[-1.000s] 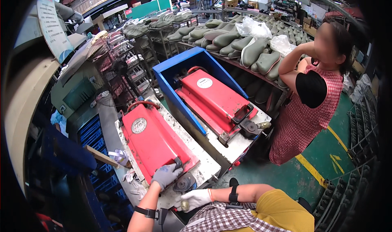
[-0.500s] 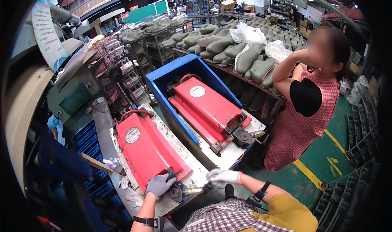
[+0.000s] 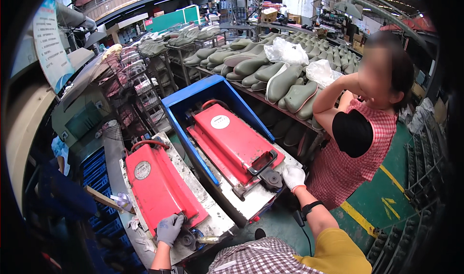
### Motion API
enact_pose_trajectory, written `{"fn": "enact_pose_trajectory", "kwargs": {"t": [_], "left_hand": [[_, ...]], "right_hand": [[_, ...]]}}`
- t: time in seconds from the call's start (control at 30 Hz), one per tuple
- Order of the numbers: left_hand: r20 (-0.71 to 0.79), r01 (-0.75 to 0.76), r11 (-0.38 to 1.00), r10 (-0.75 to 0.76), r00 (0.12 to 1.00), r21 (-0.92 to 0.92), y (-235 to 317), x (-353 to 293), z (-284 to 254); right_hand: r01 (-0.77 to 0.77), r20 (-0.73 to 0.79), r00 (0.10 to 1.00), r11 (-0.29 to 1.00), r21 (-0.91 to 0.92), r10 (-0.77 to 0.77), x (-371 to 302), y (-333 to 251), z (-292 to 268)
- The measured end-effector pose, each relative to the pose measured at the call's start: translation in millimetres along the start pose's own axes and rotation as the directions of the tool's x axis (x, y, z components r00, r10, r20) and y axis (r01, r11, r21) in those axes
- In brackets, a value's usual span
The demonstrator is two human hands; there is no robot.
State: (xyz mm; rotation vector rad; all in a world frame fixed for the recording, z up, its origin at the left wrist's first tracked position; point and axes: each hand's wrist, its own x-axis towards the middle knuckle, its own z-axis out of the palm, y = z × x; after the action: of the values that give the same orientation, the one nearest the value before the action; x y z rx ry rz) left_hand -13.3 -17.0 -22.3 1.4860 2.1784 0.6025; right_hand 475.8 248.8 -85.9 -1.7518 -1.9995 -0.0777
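Two machines with red covers stand side by side before me. My left hand [image 3: 170,229], in a grey glove, is closed round the black handle at the near end of the left red cover [image 3: 164,182]. Beside it are a round black knob [image 3: 187,239] and a yellowish lever grip [image 3: 209,239]. My right hand [image 3: 293,177], in a white glove, is closed over the lever grip of the right machine, hiding it. That grip adjoins another round black knob [image 3: 272,179]. Above it is the black handle [image 3: 262,162] of the right red cover [image 3: 234,141], which lies down inside a blue guard [image 3: 193,90].
A person [image 3: 355,143] in a red checked apron stands close on the right, arm raised. Behind the machines a rack holds many olive-green boots [image 3: 285,83] and white plastic bags [image 3: 287,52]. Shoe racks [image 3: 145,76] stand at left; yellow lines [image 3: 360,218] mark the green floor.
My right hand has moved from beside the left machine's lever grip to the right machine's lever grip. My left hand stays on its cover handle. The view has shifted slightly.
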Motion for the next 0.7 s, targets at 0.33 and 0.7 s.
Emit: {"fn": "enact_pose_trajectory", "kwargs": {"t": [0.33, 0.7], "left_hand": [[-0.188, -0.046, 0.987, 0.075, 0.979, 0.157, 23, -1, 5], [-0.23, -0.016, 0.96, 0.083, 0.97, 0.279, 7, -12, 12]], "right_hand": [[-0.044, -0.128, 0.99, 0.995, 0.094, 0.056, 8, 8, 15], [0.074, -0.268, 0.963, 0.984, 0.161, -0.029, -3, 3, 14]]}}
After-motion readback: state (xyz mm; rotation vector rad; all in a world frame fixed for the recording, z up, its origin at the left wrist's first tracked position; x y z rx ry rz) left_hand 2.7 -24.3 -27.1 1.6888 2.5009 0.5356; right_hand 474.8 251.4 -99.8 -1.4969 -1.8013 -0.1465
